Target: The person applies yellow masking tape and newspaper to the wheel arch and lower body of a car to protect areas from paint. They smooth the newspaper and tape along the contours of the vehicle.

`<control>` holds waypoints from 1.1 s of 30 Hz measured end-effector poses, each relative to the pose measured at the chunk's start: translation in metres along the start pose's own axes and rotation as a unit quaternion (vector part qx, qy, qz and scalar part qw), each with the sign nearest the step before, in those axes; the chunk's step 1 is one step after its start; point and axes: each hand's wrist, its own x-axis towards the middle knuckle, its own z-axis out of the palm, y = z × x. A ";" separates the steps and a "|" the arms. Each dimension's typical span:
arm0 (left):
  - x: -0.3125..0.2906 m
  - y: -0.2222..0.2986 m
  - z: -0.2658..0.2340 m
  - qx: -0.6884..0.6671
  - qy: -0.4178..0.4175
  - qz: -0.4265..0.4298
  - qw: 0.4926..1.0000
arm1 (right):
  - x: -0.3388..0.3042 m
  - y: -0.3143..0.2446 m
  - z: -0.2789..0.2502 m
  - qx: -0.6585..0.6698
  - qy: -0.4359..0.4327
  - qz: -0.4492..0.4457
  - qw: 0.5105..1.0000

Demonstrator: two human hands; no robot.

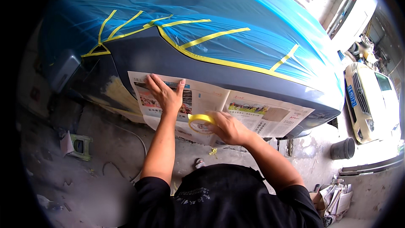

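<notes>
A wide sheet of newspaper [206,97] lies against the dark grey body panel [202,74] of a car. My left hand [166,95] presses flat on the sheet near its upper left corner, fingers spread. Closed around a roll of yellow masking tape [201,119], my right hand [230,127] is in front of the sheet's lower middle; its fingertips are partly hidden. Blue plastic film [228,12] covers the car above the panel, its edge held by a line of yellow tape [228,62] and several short strips.
A small green stool [81,147] and a thin hose [141,137] are on the floor at left. At right stand a dark bucket [342,148] and a pale car [366,101]. A pile of papers [336,198] lies at the lower right.
</notes>
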 end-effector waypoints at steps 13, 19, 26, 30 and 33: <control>-0.021 0.026 -0.021 -0.277 0.005 -0.083 0.957 | 0.018 0.049 -0.034 0.121 0.049 0.116 0.985; -0.034 0.074 -0.034 -0.542 -0.334 -0.175 0.751 | 0.015 0.049 -0.034 0.123 0.039 0.113 0.985; -0.024 0.082 -0.042 -0.616 -0.379 -0.264 0.638 | 0.017 0.048 -0.031 0.105 0.047 0.057 0.992; -0.036 0.077 -0.027 -0.585 -0.293 -0.261 0.710 | 0.019 0.054 -0.035 0.102 0.016 0.077 0.992; -0.017 0.040 -0.019 -0.536 -0.159 -0.243 0.792 | 0.012 0.061 -0.047 0.181 0.035 0.142 0.973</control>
